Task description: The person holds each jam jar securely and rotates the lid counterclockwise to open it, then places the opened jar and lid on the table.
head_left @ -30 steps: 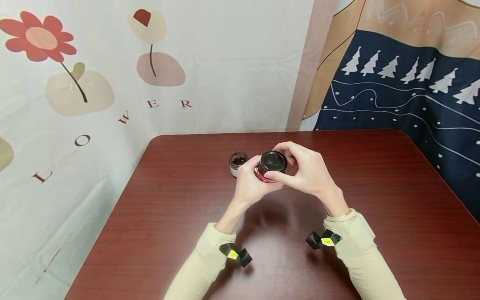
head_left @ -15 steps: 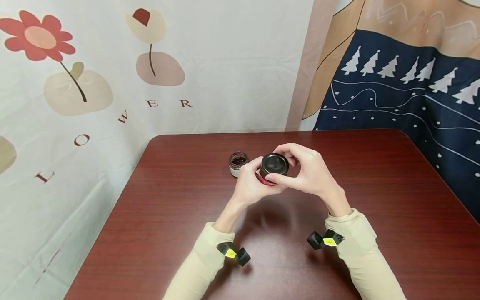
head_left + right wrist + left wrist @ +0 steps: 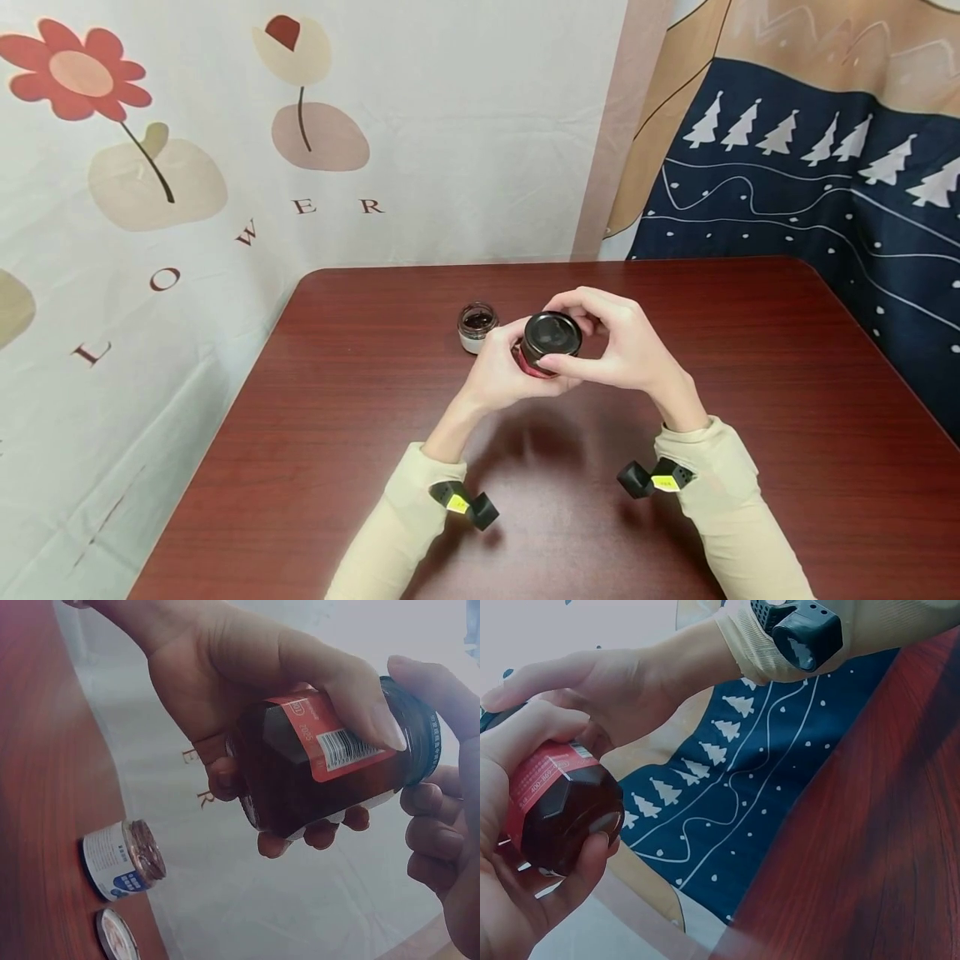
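A dark-filled glass jar (image 3: pixel 274 765) with a red label is held above the table. Its faceted base (image 3: pixel 577 814) shows in the left wrist view. My left hand (image 3: pixel 498 371) wraps round the jar's body, thumb along the label and fingers underneath. On top sits a black lid (image 3: pixel 552 335); my right hand (image 3: pixel 618 346) grips its edge between thumb and fingers. Just beyond the left hand stands a second, smaller jar (image 3: pixel 477 327), uncapped, with dark contents and a white and blue label (image 3: pixel 112 862).
Beside the uncapped jar a loose round lid (image 3: pixel 118 937) lies on the table in the right wrist view. The reddish-brown wooden table (image 3: pixel 337 433) ends at a pale flower-print cloth (image 3: pixel 465 150) behind and a navy tree-print cloth (image 3: pixel 787 192) at the right.
Both hands and the red-labelled jar have shifted slightly toward me and to the right. The lid stays on the jar and both holds are kept; the uncapped jar has not moved.
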`<act>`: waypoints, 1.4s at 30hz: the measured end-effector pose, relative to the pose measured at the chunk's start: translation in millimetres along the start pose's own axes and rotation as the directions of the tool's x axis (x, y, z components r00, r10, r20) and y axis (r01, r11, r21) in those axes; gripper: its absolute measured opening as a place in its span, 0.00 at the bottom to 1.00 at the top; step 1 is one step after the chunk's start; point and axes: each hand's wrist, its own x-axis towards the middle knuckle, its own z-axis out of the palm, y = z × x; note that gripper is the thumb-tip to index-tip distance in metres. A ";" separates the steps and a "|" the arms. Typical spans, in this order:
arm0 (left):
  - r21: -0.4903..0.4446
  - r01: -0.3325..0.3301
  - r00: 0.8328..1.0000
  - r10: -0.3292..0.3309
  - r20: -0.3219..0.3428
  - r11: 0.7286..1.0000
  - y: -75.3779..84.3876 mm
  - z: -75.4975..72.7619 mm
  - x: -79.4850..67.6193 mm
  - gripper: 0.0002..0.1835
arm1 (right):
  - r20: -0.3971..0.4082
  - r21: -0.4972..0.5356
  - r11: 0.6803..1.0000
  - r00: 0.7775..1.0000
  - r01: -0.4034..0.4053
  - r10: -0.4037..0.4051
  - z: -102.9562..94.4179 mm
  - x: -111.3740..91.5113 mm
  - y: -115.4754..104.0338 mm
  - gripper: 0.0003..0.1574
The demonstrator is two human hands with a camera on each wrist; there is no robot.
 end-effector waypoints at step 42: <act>0.158 -0.083 0.975 0.113 -0.192 0.984 -4.0 3.4 0.8 0.23 | -0.025 -0.066 0.997 0.999 -0.031 0.029 0.1 -2.6 2.6 0.36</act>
